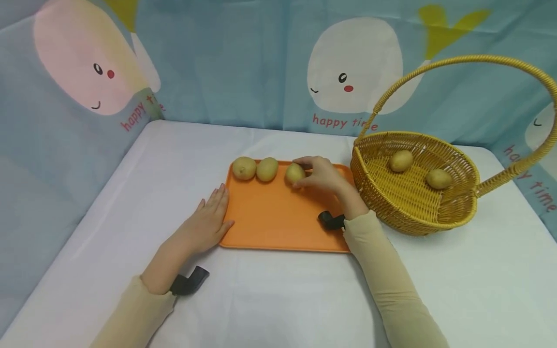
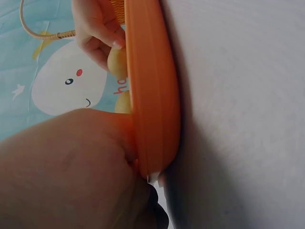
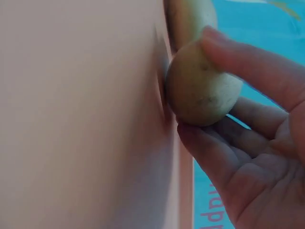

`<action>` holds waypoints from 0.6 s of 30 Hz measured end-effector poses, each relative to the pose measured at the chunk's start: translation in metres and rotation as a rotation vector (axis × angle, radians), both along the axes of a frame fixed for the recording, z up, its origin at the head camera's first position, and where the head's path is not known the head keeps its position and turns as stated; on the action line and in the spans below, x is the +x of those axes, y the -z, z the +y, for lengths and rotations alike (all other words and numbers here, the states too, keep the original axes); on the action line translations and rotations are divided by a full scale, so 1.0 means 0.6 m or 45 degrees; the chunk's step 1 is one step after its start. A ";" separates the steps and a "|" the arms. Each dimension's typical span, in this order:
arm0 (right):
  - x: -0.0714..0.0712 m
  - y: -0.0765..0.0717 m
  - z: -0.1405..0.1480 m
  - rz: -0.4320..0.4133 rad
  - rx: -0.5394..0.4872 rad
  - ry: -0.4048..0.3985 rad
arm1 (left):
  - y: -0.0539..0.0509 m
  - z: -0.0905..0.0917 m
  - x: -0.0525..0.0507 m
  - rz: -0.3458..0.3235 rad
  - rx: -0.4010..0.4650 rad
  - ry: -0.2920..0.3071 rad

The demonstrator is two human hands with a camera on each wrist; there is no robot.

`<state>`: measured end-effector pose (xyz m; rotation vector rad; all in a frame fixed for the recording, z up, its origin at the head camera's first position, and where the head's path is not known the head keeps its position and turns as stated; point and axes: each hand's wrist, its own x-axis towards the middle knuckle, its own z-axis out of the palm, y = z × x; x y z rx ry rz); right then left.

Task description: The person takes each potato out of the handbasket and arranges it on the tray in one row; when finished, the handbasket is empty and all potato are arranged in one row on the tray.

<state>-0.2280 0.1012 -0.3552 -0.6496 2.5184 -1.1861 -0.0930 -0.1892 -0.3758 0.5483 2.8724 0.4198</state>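
Note:
With thumb and fingers, my right hand holds a potato at the far side of the orange tray. The right wrist view shows the same potato pinched close against the tray surface. Two more potatoes, one in the far left corner and another right beside it, lie on the tray. My left hand rests along the tray's left edge, fingers straight; in the left wrist view it touches the tray's side, its fingertips partly hidden.
A yellow wicker basket with a tall arched handle stands right of the tray, close to my right forearm. Inside are two potatoes, one farther back and one to the right. A printed blue curtain hangs behind the white table.

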 end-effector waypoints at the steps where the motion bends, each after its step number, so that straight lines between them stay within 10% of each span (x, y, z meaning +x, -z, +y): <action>1: -0.001 0.001 0.002 -0.014 -0.012 0.003 | -0.001 0.001 -0.001 0.001 -0.001 0.003; 18: 0.001 -0.002 0.006 -0.034 -0.012 0.108 | -0.008 0.005 -0.001 -0.013 -0.015 0.000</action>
